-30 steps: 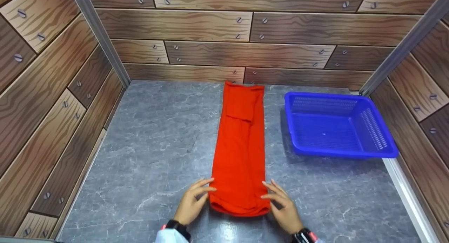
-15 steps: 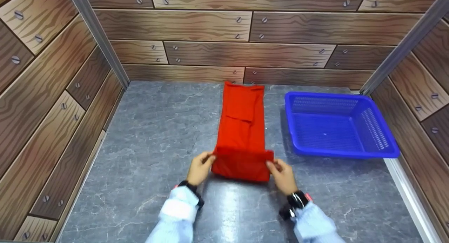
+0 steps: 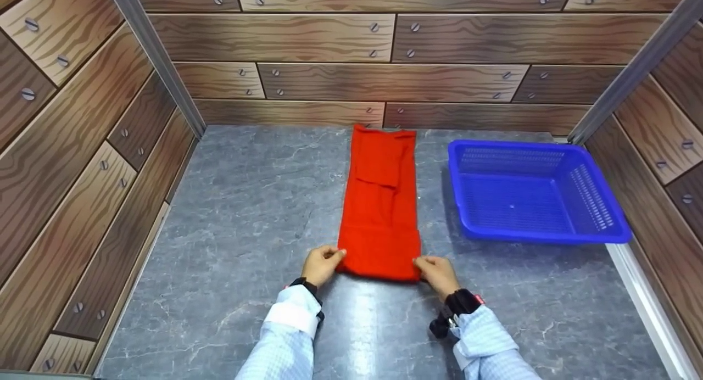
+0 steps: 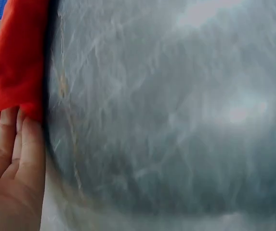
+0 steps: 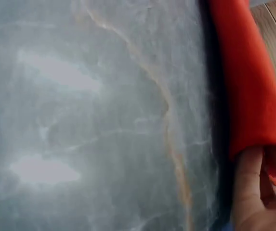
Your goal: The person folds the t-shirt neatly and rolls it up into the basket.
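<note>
A red cloth lies as a long folded strip on the grey marbled surface. Its near end is doubled over, and a smaller flap lies on its far half. At the near left corner my left hand pinches the fold. My right hand grips the near right corner between thumb and fingers. In the left wrist view, the fingers reach under the cloth's edge. The right wrist view has the fingers tucked beneath the red fold. Both thumbs are hidden in the wrist views.
A blue plastic basket with slotted sides stands right of the cloth, near the right wall. Wood-patterned panels wall in the grey surface at the back and both sides. Metal posts mark the back corners.
Both hands have taken hold of the cloth's near end and folded it away from me over the strip. The raised flap has since come down flat, and the hands have drawn slightly nearer.
</note>
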Demonstrator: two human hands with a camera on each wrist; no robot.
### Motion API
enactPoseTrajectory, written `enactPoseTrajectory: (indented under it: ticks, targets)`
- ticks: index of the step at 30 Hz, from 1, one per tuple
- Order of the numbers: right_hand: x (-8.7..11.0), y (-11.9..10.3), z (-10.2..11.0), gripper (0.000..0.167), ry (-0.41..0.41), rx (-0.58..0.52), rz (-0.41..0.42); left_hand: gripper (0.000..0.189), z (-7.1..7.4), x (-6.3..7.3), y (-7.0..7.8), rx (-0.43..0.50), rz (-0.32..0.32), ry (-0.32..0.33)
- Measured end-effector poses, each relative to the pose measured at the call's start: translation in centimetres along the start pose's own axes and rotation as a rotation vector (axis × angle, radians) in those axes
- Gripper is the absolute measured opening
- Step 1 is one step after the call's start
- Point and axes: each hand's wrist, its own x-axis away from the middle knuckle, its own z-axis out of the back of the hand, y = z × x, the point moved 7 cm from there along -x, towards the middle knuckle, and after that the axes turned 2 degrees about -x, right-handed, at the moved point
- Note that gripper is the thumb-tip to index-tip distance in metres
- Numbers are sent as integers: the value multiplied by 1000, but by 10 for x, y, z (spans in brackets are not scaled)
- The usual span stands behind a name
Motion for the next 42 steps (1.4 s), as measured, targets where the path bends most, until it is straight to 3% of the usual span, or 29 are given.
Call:
enactPoseTrajectory:
  ticks: [5, 12, 14, 18, 22, 25, 29, 32, 37, 39, 42]
  targets:
    - [6, -10, -2, 21, 2, 27, 122, 17, -1, 2, 3, 53, -103, -5]
    - [3, -5, 2, 24, 70, 237, 148, 14, 0, 11, 3, -119, -102, 42]
    - [4, -6, 4, 24, 77, 240, 151, 14, -1, 15, 4, -115, -98, 44]
    - [7, -3, 7, 26, 55, 235, 123, 11, -4, 26, 3, -90, -85, -20]
    - [9, 3, 7, 29, -8, 261, 10, 16, -7, 31, 0, -141, -15, -114]
    - [8, 4, 6, 39, -27, 226, -78, 23, -5, 27, 1, -154, 30, -104]
    - [9, 3, 5, 32, 48, 187, -98, 29, -8, 21, 1, -32, 56, -90]
    - [9, 2, 1, 23, 80, 115, -58, 44, -16, 22, -1, 116, 32, -159]
    - [8, -4, -8, 30, 21, -45, 86, 55, -23, 30, 6, 203, -146, -281]
    - [8, -8, -8, 35, 1, -72, 156, 62, -22, 31, 9, 214, -216, -281]
    - [6, -13, -9, 42, -33, -86, 223, 73, -20, 28, 11, 223, -239, -252]
